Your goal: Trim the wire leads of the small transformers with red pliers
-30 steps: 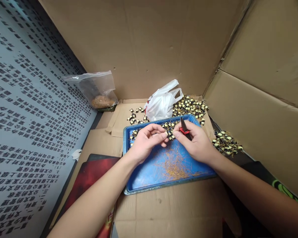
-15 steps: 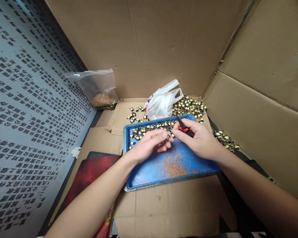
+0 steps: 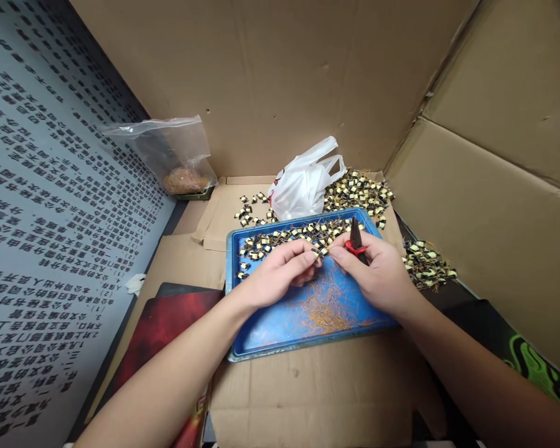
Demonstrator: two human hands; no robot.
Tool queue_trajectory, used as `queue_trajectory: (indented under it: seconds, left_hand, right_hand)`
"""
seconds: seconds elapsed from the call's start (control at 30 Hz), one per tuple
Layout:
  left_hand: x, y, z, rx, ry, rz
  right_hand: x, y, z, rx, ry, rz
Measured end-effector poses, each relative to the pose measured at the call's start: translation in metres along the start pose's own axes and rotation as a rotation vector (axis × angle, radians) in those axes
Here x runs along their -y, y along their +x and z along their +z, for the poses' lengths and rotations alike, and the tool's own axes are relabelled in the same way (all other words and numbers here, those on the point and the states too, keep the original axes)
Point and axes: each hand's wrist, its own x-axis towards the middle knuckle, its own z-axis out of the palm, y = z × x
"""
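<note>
My left hand (image 3: 282, 270) is closed over the blue tray (image 3: 268, 330), pinching a small black-and-yellow coil component (image 3: 321, 252) between thumb and fingers. My right hand (image 3: 378, 270) is wrapped around red-handled cutters (image 3: 356, 236), whose dark jaws point up and away. The thumb and forefinger of that hand are pressed together beside the component, perhaps on one of its thin wires, too small to make out. Many similar coil components (image 3: 264, 241) lie along the tray's far side. Copper-coloured wire clippings (image 3: 329, 311) are scattered on the tray floor below my hands.
Behind the tray stands a white plastic bag (image 3: 301, 190), with a heap of components (image 3: 361, 193) beside it. More components (image 3: 427, 264) lie at right. A clear zip bag (image 3: 186, 180) holds copper-coloured bits at back left. Cardboard walls (image 3: 261, 81) enclose the back and right.
The cutters have turned more upright in my right hand, which has moved slightly right. The component now shows more plainly at my left fingertips. The whole view has shifted a little.
</note>
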Motion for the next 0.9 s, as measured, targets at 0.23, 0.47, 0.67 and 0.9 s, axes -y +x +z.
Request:
queue_trajectory:
  seconds: [0.23, 0.47, 0.67, 0.9]
  left_hand:
    - [0.002, 0.002, 0.003, -0.101, 0.163, 0.070]
    - [0.003, 0.000, 0.003, -0.166, 0.306, 0.101]
    - [0.005, 0.000, 0.004, -0.216, 0.390, 0.083]
    - [0.006, -0.002, 0.007, -0.248, 0.359, 0.124]
  right_hand:
    - [-0.002, -0.004, 0.001, -0.045, -0.020, 0.051]
    - [-0.006, -0.010, 0.003, -0.085, -0.103, 0.023]
    - [-0.005, -0.013, 0.006, -0.134, -0.143, 0.005]
    - [-0.002, -0.013, 0.008, -0.154, -0.144, -0.006]
